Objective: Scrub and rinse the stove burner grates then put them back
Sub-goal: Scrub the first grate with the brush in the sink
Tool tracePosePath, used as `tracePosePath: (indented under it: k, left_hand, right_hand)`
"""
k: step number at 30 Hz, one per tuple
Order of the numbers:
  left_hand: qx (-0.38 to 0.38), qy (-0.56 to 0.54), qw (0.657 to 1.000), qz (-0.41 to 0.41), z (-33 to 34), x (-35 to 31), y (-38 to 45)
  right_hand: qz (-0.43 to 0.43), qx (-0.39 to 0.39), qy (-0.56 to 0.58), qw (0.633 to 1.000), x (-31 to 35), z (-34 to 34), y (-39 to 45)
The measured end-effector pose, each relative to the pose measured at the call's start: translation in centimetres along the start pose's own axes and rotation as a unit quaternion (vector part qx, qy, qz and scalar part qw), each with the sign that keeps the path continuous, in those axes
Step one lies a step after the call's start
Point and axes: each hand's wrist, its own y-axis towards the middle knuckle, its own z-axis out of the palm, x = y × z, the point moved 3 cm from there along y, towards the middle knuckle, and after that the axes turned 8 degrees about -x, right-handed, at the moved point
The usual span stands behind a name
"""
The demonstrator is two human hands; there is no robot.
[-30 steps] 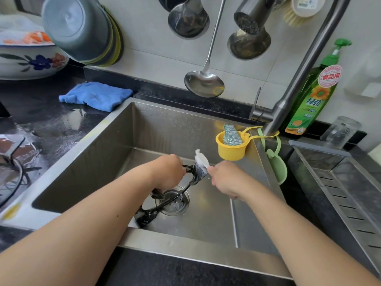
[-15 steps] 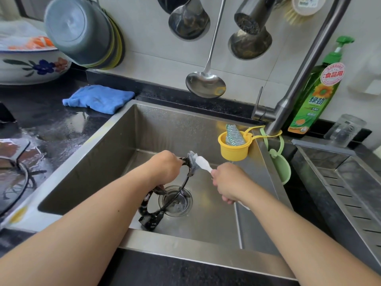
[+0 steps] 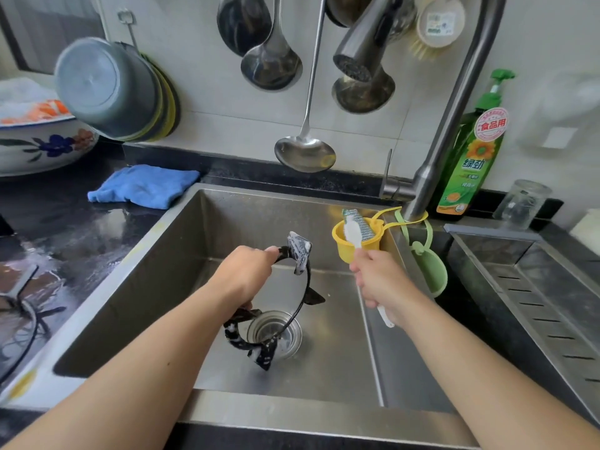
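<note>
A black ring-shaped burner grate (image 3: pixel 306 287) with soapy foam on its prongs stands tilted on edge inside the steel sink (image 3: pixel 181 254), over the drain (image 3: pixel 276 332). My left hand (image 3: pixel 246 274) grips its upper rim. My right hand (image 3: pixel 380 280) holds a white brush (image 3: pixel 352 233) by the handle, bristle end raised and apart from the grate, in front of the yellow cup (image 3: pixel 344 251). A second grate (image 3: pixel 22 323) lies on the wet stove top at the far left.
The faucet (image 3: pixel 435 151) arches over the sink's right side, spray head (image 3: pixel 363 50) overhead, no water running. Green soap bottle (image 3: pixel 470 157), glass jar (image 3: pixel 522 203), drain rack (image 3: pixel 535 280) at right. Blue cloth (image 3: pixel 143 186), patterned bowl (image 3: pixel 42 147) and hanging ladles (image 3: pixel 305 151) behind.
My right hand lifted the brush off the grate and drew it up to the right. My left hand raised and tilted the grate more upright.
</note>
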Motion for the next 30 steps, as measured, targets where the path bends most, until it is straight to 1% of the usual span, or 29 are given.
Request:
tracePosePath:
  k: [3, 7, 10, 13, 16, 18, 20, 22, 24, 26, 27, 30]
  left_hand:
    - [-0.013, -0.041, 0.999, 0.005, -0.4, -0.4, -0.7]
    - [-0.032, -0.092, 0.995, 0.016, -0.9, -1.0, -1.6]
    - [-0.026, -0.144, 0.989, 0.022, -1.3, -1.2, -1.7]
    - [-0.003, -0.186, 0.982, 0.034, -1.3, -1.4, -1.9]
    - [0.024, -0.225, 0.972, 0.065, -1.1, -1.9, -2.2]
    - [0.042, -0.239, 0.967, 0.078, -1.0, -2.1, -2.4]
    - [0.058, -0.243, 0.964, 0.092, -0.9, -2.3, -2.6]
    - [0.089, -0.260, 0.956, 0.100, -0.7, -2.6, -3.0]
    - [0.143, -0.276, 0.945, 0.102, -0.5, -2.6, -3.2]
    - [0.192, -0.257, 0.940, 0.113, -0.4, -2.4, -3.1]
    - [0.207, -0.229, 0.943, 0.120, -0.2, -2.2, -3.1]
    - [0.196, -0.083, 0.966, 0.143, 0.2, -1.5, -3.1]
  right_hand:
    - [-0.008, 0.026, 0.026, 0.999, 0.0, -0.3, 0.1]
    - [-0.010, 0.009, -0.016, 1.000, -0.2, -0.3, 0.2]
    - [0.011, 0.010, -0.020, 1.000, -0.2, -0.6, 0.2]
    - [0.022, 0.037, 0.024, 0.999, 0.2, -0.2, -0.1]
    - [0.017, 0.017, 0.077, 0.997, 0.5, -0.2, 0.3]
    - [0.033, 0.007, 0.113, 0.993, 0.7, -0.5, 0.4]
    - [0.049, 0.015, 0.116, 0.992, 0.7, -0.5, 0.3]
    - [0.054, 0.023, 0.109, 0.992, 0.7, -0.4, 0.0]
    - [0.049, 0.016, 0.145, 0.988, 0.9, -0.4, 0.0]
    - [0.032, 0.002, 0.172, 0.985, 1.1, -0.9, -0.1]
    - [0.014, -0.009, 0.156, 0.988, 1.1, -1.1, -0.1]
    - [-0.069, -0.048, 0.033, 0.996, 1.5, -1.1, -0.6]
